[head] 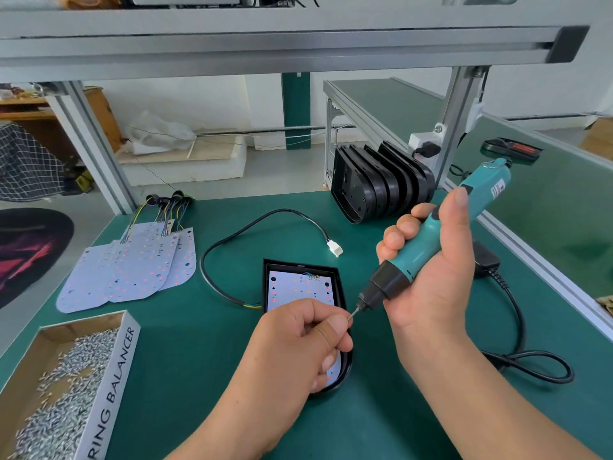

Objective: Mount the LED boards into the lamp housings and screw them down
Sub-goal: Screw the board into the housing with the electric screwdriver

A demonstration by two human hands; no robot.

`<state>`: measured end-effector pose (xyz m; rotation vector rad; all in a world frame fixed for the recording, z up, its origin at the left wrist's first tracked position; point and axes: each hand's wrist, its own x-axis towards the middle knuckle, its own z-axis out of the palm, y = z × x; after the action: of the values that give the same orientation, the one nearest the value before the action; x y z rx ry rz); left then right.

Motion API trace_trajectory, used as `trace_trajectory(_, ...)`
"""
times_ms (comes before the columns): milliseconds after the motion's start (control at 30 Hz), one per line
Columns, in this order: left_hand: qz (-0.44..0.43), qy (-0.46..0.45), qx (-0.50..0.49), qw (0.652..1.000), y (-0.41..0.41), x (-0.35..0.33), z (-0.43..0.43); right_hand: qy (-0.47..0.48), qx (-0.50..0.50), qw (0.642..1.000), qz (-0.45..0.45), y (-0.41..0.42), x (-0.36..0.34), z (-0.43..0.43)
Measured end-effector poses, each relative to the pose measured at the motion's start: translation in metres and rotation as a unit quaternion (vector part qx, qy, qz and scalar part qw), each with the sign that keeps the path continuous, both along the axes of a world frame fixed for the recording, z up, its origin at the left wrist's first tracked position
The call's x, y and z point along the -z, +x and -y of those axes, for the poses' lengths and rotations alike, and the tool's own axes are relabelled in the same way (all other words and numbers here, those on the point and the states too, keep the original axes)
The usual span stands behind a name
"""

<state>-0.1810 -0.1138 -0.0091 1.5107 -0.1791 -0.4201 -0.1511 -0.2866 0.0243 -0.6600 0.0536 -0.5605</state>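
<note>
A black lamp housing [338, 280] lies flat on the green table with a white LED board [295, 290] seated inside it. My left hand [298, 343] hovers over the housing's near half and pinches a small screw [350, 315] against the driver's bit. My right hand [428, 270] grips a teal electric screwdriver [441, 234], tilted with its tip down-left at the screw. The near part of the board is hidden under my left hand.
A cardboard box of screws [66, 386] sits at the near left. Spare LED boards [132, 267] with wires lie at the far left. Several empty black housings [381, 184] stand stacked at the back. The board's black cable [212, 254] and the driver's cord [520, 346] loop across the table.
</note>
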Motion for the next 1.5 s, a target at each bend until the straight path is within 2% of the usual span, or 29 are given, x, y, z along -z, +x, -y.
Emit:
trace_trajectory(133, 0.015, -0.004, 0.0, 1.0, 0.0, -0.001, -0.002, 0.014, 0.005, 1.0, -0.017, 0.001, 0.001, 0.0)
trace_trajectory(467, -0.028, -0.073, 0.007, 0.997, 0.003, -0.007, -0.004, 0.018, 0.007, 0.999, -0.033, 0.003, 0.004, 0.003)
trace_trajectory(767, 0.034, -0.019, -0.032, 0.999, 0.004, -0.008, -0.005, -0.035, -0.019, 0.996, -0.082, 0.006, 0.004, -0.003)
trace_trajectory(967, 0.04, 0.007, -0.047, 0.998, 0.005, -0.006, -0.006, -0.05, 0.023, 0.994, -0.091, 0.004, 0.003, -0.007)
trace_trajectory(1167, 0.059, 0.06, -0.034, 0.996, 0.004, -0.007, -0.006, 0.004, -0.009, 0.994, -0.112, 0.008, 0.004, -0.005)
trace_trajectory(1500, 0.097, 0.063, 0.001, 0.993, 0.004, -0.01, -0.009, 0.062, -0.013, 0.992, -0.11, 0.006, 0.006, -0.003)
